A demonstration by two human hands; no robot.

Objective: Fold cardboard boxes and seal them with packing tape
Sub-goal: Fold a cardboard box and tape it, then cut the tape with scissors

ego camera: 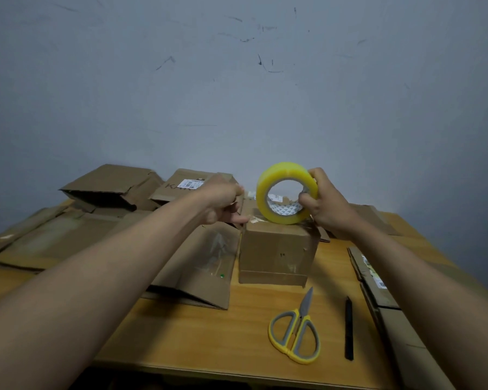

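Head view has you mid-seal on the small folded cardboard box, which stands upright on the wooden table right in front of you, flaps already down on top. Your right hand grips the yellow tape roll with fingers hooked through the core and thumb over the outer rim, so it's clamped firmly on the roll, and the roll sits edge-down just at the box's top face. That makes sense, since holding it on edge lets it unroll straight along the seam. Your left hand is curled at the top left edge of the box, with one fingertip lying on the top by the corner; it looks like it's pinching or pinning the loose tape end there, though the clear strip itself is too faint for me to say for sure. My guess is that hand is the anchor while the right one pulls the tape tight across. Scissors lie closed on the table near you, on your right side, with a black pen just beside them, handy for the cut once the strip spans the top. Flattened boxes are stacked to the left and behind, and more lie along the right edge, presumably waiting their turn.
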